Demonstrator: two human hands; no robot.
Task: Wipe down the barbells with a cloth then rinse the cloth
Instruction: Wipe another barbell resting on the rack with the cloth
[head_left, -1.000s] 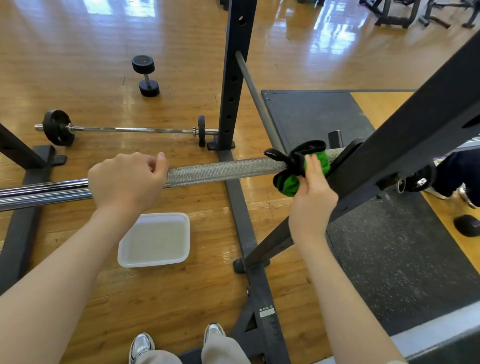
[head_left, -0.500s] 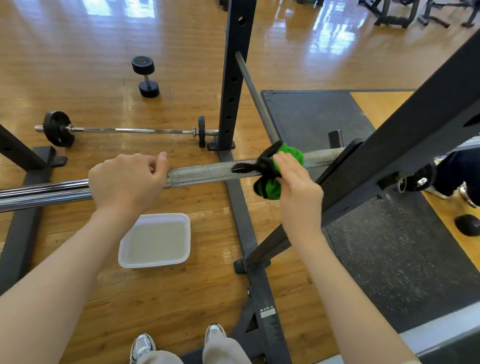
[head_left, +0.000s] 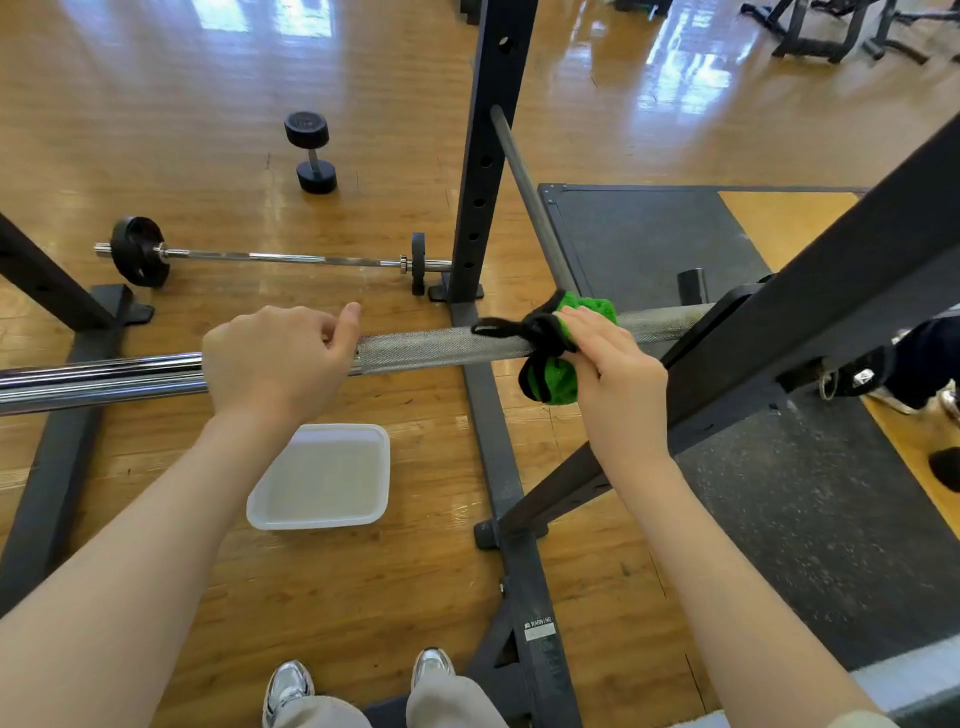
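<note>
Left hand: our left hand (head_left: 278, 358) curls over the bar (head_left: 441, 348) where chrome meets knurling, gripping it, we judge to stop it rolling in the rack (head_left: 483, 156) under the rubbing.
Right hand: our right hand (head_left: 613, 374) holds the cloth (head_left: 563, 353) against the bar, fingers (head_left: 587, 325) lying fairly straight over the top and pressing; how the thumb sits underneath we cannot tell.
Cloth: green with black trim, bunched around the knurled stretch just beside the rack's right upright, a black strap trailing left along the bar, the bulk hanging below.
Why wrapped: we judge the bunching lets one pass reach all round the rough steel.
Tub: the white tub (head_left: 322, 475) with water sits on the floor below the bar, between our hands, placed close for rinsing.
Second bar: another barbell (head_left: 291, 257) lies on the floor beyond, apart from us.
Stage: we judge wiping is mid-way; rinsing not yet begun.
Risk: knurling may snag the cloth.
</note>
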